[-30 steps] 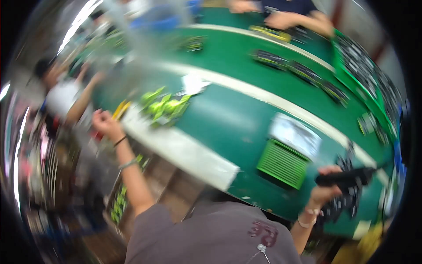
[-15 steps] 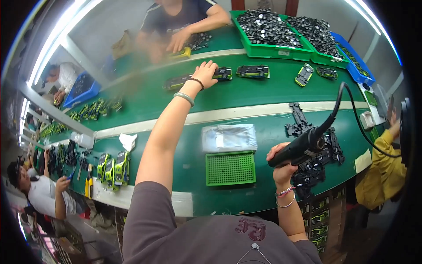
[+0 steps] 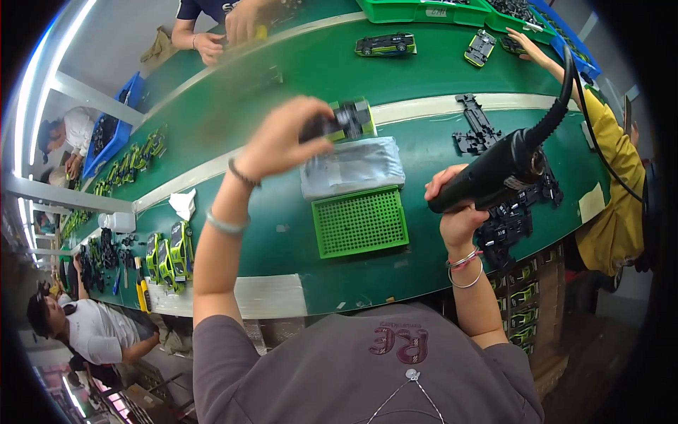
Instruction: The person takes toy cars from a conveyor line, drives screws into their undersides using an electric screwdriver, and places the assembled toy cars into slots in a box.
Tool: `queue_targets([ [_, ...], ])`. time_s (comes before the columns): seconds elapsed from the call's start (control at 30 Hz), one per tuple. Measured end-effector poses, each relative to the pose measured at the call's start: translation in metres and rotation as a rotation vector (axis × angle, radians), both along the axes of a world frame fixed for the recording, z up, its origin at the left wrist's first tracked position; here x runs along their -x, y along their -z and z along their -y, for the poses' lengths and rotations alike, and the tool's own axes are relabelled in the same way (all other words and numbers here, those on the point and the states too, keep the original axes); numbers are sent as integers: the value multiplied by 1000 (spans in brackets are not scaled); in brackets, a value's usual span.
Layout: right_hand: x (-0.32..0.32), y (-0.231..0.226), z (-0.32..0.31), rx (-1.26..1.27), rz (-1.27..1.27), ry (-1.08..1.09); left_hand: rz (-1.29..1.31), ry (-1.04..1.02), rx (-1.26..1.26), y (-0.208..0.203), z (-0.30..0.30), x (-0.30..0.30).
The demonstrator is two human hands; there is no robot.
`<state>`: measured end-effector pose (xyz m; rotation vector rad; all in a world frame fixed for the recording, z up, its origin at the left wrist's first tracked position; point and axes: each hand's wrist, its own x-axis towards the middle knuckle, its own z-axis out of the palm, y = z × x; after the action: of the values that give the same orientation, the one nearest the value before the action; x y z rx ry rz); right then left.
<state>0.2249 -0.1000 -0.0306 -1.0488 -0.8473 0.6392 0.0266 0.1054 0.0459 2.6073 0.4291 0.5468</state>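
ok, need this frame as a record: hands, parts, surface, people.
Left hand: motion-blurred, holding a black and lime-green toy car
Right hand: gripping a black, corded, cylindrical tool
Centre: green perforated plastic basket, silvery-blue flat plastic packet just beyond it
Right: black plastic chassis parts
Left: three lime-green and black car shells
Surface: green tabletop
Co-worker: yellow sleeve, arm extended, far right
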Motion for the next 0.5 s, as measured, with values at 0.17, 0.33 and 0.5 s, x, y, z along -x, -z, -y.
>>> queue_targets([
  [0.17, 1, 5, 1, -16, 17, -31, -83, -33, 60, 22, 46, 17],
  [0.33, 5, 0, 0, -113, -86, -10, -39, -43, 24, 42, 52, 12],
  [0.5, 27, -39, -6, -312, -220, -100, 6, -25, 13, 43, 49, 15],
])
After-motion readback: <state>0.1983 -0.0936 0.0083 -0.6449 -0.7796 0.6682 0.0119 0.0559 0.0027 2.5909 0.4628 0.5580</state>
